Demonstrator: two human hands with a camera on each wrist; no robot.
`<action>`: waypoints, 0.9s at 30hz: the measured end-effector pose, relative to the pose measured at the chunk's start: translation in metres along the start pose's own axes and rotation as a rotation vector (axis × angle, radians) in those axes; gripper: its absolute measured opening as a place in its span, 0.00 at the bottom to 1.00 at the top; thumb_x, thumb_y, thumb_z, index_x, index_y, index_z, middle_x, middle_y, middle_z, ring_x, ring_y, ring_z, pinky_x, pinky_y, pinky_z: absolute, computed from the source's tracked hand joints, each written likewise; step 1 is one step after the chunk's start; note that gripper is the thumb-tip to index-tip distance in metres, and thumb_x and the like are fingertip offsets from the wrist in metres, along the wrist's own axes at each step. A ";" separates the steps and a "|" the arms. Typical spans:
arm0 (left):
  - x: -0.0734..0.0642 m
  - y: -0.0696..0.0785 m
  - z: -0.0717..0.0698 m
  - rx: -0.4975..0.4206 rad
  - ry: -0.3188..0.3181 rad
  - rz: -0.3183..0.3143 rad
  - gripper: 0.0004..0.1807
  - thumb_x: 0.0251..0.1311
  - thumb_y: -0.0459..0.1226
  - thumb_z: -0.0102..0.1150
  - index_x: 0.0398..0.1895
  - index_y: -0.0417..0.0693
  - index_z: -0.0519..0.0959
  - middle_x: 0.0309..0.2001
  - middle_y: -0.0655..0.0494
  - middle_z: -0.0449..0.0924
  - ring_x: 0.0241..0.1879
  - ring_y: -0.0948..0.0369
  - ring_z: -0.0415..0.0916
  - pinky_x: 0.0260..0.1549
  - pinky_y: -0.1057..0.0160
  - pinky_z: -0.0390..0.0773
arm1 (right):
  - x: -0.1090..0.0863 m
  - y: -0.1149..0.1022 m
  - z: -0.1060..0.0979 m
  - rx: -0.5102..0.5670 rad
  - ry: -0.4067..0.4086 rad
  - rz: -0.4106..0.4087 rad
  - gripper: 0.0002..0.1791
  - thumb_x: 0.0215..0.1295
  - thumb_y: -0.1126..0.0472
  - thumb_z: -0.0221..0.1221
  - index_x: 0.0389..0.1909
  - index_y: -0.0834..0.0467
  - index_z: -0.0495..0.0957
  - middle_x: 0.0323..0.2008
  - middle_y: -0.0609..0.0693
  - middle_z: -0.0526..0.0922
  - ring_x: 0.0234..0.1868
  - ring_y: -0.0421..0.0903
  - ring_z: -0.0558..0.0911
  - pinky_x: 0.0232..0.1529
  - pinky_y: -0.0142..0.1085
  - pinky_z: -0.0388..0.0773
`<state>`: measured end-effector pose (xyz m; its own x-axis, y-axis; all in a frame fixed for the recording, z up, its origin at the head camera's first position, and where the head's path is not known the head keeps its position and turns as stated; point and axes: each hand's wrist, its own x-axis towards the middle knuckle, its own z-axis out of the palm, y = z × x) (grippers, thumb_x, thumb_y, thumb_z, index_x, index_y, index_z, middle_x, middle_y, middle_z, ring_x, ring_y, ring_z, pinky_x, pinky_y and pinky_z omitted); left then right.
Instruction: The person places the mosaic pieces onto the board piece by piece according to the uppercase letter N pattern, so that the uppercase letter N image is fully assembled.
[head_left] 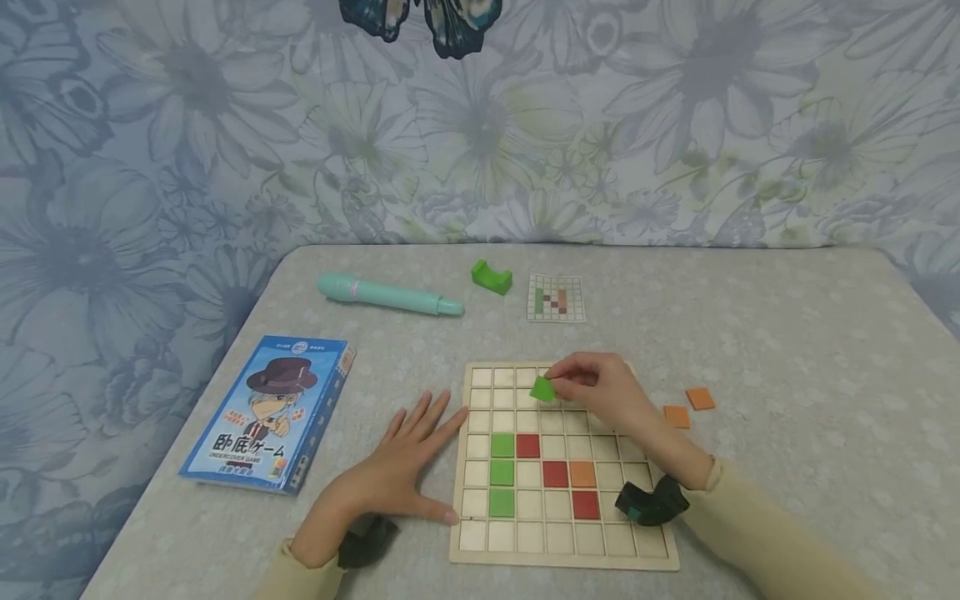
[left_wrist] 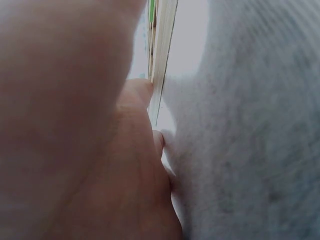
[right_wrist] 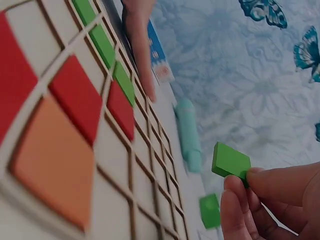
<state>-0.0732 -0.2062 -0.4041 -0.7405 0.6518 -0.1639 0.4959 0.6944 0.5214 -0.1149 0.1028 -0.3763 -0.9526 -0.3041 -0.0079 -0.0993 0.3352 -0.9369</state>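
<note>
Between thumb and fingertips my right hand pinches a green square tile, held above the upper part of a wooden grid board. The right wrist view shows the same green tile clear of the board. My left hand lies with fingers spread at the board's left edge, thumb and index fingertip touching it. Set in the grid are a column of green tiles, red tiles along a diagonal, and one orange tile. The left wrist view shows mostly palm and tablecloth.
Two loose orange tiles lie right of the board. Behind it are a small printed grid card, a green notched block and a turquoise pen-like stick. A blue game box lies at the left.
</note>
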 end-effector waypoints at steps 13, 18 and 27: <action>0.000 0.000 -0.001 0.008 -0.001 0.000 0.65 0.38 0.67 0.65 0.75 0.53 0.41 0.73 0.48 0.28 0.70 0.49 0.22 0.60 0.40 0.31 | 0.023 0.005 0.042 -0.126 -0.071 -0.083 0.03 0.58 0.66 0.64 0.31 0.56 0.85 0.29 0.43 0.82 0.31 0.41 0.79 0.36 0.36 0.75; 0.000 0.001 -0.001 0.016 0.001 -0.006 0.65 0.37 0.67 0.65 0.75 0.54 0.41 0.73 0.48 0.28 0.70 0.49 0.22 0.61 0.40 0.31 | 0.023 0.002 0.045 -0.211 -0.097 -0.128 0.03 0.58 0.65 0.64 0.30 0.55 0.85 0.27 0.41 0.81 0.29 0.40 0.76 0.34 0.36 0.73; 0.000 0.002 -0.002 0.020 0.006 0.008 0.65 0.38 0.66 0.66 0.75 0.51 0.42 0.73 0.47 0.29 0.70 0.48 0.23 0.60 0.40 0.31 | 0.021 0.004 0.047 -0.292 -0.132 -0.169 0.03 0.58 0.65 0.64 0.28 0.56 0.84 0.26 0.40 0.78 0.27 0.39 0.72 0.30 0.34 0.71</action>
<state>-0.0731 -0.2055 -0.4016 -0.7390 0.6558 -0.1542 0.5109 0.6948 0.5062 -0.1215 0.0558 -0.3965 -0.8723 -0.4831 0.0753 -0.3480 0.5053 -0.7896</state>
